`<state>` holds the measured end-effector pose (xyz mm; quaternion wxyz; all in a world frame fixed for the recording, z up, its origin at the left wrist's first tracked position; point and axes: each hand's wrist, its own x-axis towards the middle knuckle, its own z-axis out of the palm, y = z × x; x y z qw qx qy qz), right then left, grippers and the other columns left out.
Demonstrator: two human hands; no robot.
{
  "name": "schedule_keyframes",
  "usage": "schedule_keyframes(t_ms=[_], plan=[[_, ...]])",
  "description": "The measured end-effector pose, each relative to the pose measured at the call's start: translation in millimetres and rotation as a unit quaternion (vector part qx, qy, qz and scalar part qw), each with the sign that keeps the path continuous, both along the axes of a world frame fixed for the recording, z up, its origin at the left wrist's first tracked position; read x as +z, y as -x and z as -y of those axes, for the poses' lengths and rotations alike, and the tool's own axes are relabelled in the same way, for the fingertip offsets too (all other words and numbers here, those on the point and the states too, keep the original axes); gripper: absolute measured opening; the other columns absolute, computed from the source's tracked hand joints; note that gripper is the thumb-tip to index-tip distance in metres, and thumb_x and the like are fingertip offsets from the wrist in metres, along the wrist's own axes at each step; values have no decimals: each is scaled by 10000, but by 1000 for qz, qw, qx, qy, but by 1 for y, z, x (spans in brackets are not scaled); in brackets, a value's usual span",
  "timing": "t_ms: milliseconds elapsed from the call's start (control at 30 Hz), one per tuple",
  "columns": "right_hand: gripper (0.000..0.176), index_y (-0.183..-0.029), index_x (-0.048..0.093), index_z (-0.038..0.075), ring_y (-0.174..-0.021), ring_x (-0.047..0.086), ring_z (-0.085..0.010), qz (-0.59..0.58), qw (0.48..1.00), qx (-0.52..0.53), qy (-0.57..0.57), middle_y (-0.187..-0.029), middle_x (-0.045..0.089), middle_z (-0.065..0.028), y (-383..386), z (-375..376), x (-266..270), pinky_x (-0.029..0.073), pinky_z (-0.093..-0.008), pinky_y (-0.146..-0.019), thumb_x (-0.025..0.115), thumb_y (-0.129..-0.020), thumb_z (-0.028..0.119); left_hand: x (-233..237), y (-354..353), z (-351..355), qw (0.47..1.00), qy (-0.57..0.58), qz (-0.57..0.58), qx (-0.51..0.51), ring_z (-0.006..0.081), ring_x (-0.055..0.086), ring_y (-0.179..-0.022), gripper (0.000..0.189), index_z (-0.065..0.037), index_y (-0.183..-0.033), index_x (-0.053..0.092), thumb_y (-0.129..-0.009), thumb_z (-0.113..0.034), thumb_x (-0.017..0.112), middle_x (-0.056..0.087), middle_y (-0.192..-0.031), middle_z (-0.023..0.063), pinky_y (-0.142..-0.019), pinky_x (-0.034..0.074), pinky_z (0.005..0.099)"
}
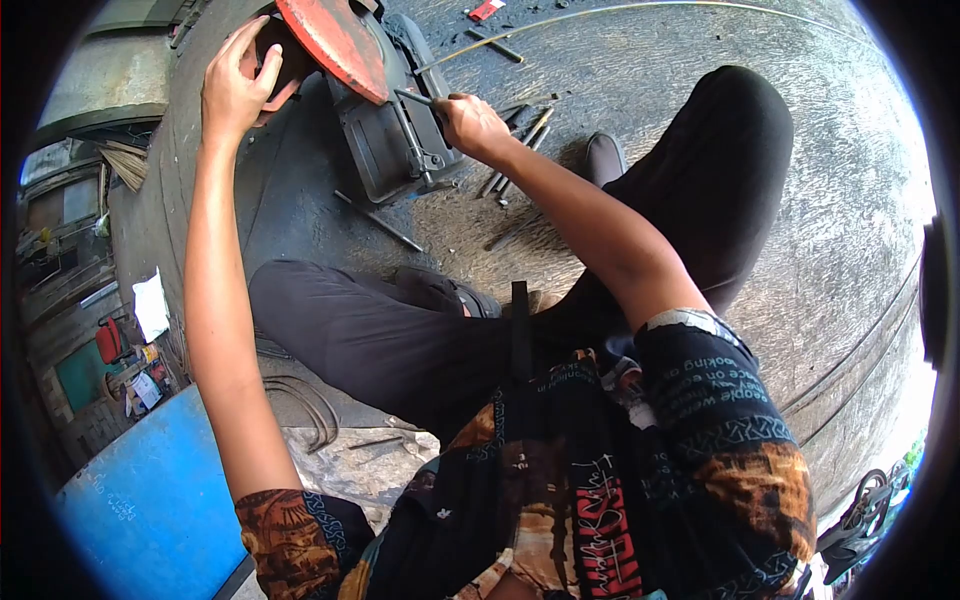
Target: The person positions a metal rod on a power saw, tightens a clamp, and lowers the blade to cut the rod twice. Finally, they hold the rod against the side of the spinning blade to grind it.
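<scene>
L hand [238,85]: grip clenched on saw handle [292,62], just beside red blade guard [340,40]. Saw base [385,150] sits on concrete floor [700,60]. R hand [470,122]: grip closed on metal rod [415,97] at vise. Cut rods [522,135] on floor just beyond R hand.

Grey concrete floor [820,200] carries a chop saw [385,150], loose metal rods [535,125] beside it and a red scrap [487,10]
</scene>
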<state>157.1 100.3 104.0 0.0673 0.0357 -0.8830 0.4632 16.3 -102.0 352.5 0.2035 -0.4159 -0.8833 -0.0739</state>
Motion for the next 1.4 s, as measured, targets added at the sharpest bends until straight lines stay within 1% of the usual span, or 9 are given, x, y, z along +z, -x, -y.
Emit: schedule_keyframes(t_ms=[167,333,733,867,900,933,967,1067,1400], plan=[[212,-941,655,43,-862,630,-414,21,1000,10,-5,-900,654,-221,0,0,9,505,-478,-769,475,-871,131,-1,1,0,1000,1,-5,-1,307,584,-1126,406,-43,-1193,608,-849,-257,615,610,-1216,144,-946,455,360],[274,-1011,702,51,-899,668,-332,113,977,7,181,-909,689,-202,8,-12,12,510,-409,-819,631,-839,252,0,-2,-1,1000,-7,2,2,307,585,-1123,401,-45,-1190,610,-849,-255,617,613,-1211,142,-940,458,360],[330,-1094,666,52,-961,643,-358,128,981,33,141,-990,671,-212,27,-25,-27,496,-384,-856,564,-882,284,3,-8,-6,999,-36,20,37,290,591,-1118,380,-19,-1192,603,-861,-206,619,623,-1184,156,-952,443,348],[331,-1147,652,172,-1078,596,-354,172,983,8,68,-1094,655,-177,42,-28,-21,401,-567,-933,516,-896,340,-4,5,7,987,-90,-89,103,274,607,-1080,442,12,-1152,623,-834,-291,661,624,-1180,166,-941,449,338],[322,-1146,647,219,-1104,584,-341,180,983,8,19,-1110,658,-143,46,-32,-18,321,-651,-942,489,-895,347,-2,5,9,929,-237,134,250,290,618,-1043,505,17,-1146,606,-798,-342,676,633,-1117,172,-901,485,365],[322,-1146,647,219,-1104,584,-341,179,984,9,17,-1110,658,-143,52,-36,-13,321,-651,-942,489,-895,347,-2,7,10,782,-362,344,372,306,628,-1006,569,21,-1140,590,-763,-394,692,643,-1054,177,-860,521,393],[318,-1131,653,213,-1088,592,-340,154,988,8,-32,-1097,663,-134,59,-39,-8,315,-646,-945,487,-891,339,-7,9,13,697,-457,451,318,264,627,-975,652,38,-1137,530,-745,-452,706,608,-1041,179,-860,544,393],[316,-1105,665,218,-1061,607,-320,126,986,19,-105,-1088,668,-124,76,-50,8,321,-600,-941,484,-874,335,-2,10,15,592,-440,603,305,241,620,-962,667,48,-1132,483,-772,-476,687,571,-1062,195,-894,540,379],[341,-1123,665,217,-1070,595,-363,122,988,18,-87,-1076,666,-150,87,-62,-3,336,-602,-958,509,-877,394,1,29,25,619,-432,588,289,192,635,-786,485,6,-1061,556,-819,-394,688,590,-870,82,-806,570,347]])
